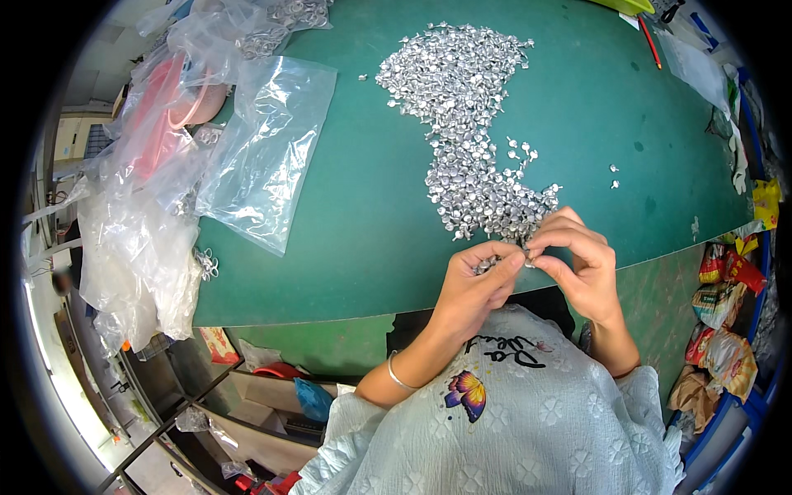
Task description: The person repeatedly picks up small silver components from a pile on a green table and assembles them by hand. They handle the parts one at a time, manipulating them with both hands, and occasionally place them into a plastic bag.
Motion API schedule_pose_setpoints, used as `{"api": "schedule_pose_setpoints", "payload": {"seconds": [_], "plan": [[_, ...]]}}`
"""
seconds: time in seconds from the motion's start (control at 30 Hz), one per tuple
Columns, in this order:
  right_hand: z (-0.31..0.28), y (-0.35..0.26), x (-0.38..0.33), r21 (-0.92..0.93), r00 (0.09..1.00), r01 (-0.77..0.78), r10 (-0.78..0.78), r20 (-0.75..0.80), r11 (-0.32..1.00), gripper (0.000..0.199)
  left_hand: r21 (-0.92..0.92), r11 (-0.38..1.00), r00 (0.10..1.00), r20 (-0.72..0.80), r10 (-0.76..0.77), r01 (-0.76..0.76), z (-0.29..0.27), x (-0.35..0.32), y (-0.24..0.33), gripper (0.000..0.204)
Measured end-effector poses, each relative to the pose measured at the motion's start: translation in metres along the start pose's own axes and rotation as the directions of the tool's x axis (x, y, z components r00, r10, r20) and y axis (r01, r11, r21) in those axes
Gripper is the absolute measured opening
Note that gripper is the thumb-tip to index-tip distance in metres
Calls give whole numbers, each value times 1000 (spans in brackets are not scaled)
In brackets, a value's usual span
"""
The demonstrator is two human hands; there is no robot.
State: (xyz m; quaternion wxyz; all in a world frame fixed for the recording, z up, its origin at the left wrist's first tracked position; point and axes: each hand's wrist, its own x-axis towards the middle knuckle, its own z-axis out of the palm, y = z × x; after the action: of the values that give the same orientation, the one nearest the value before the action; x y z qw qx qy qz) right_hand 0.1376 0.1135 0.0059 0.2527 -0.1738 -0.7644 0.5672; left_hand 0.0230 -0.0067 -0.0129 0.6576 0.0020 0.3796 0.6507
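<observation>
A long heap of small silvery metal pieces (462, 99), each with a round head and a short stem, lies on the green table (355, 214). At its near end, my left hand (478, 285) is curled around several of these pieces, its thumb and forefinger pressed together at the tip. My right hand (586, 264) meets it there, thumb and forefinger pinched on a small metal piece (529, 261). Fingers mostly cover that piece, so its exact shape is hard to make out.
A flat clear plastic bag (268, 153) lies left of the heap. Beyond it are crumpled bags (132, 247) and a pink basket (198, 103). Stray pieces (614, 176) and a red pencil (650, 43) lie to the right. Colourful packets (726, 363) hang beyond the table's right side.
</observation>
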Motion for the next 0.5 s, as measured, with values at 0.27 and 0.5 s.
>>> {"api": "schedule_pose_setpoints", "payload": {"seconds": [0.27,0.5], "plan": [[3,-16,1,-151,996,42,-52,-69,988,18,184,953,957,-114,265,-242,6,-6,-3,11],[6,-21,-1,-266,993,75,-95,-64,961,16,280,917,941,-104,323,-284,6,-8,-4,9]]}}
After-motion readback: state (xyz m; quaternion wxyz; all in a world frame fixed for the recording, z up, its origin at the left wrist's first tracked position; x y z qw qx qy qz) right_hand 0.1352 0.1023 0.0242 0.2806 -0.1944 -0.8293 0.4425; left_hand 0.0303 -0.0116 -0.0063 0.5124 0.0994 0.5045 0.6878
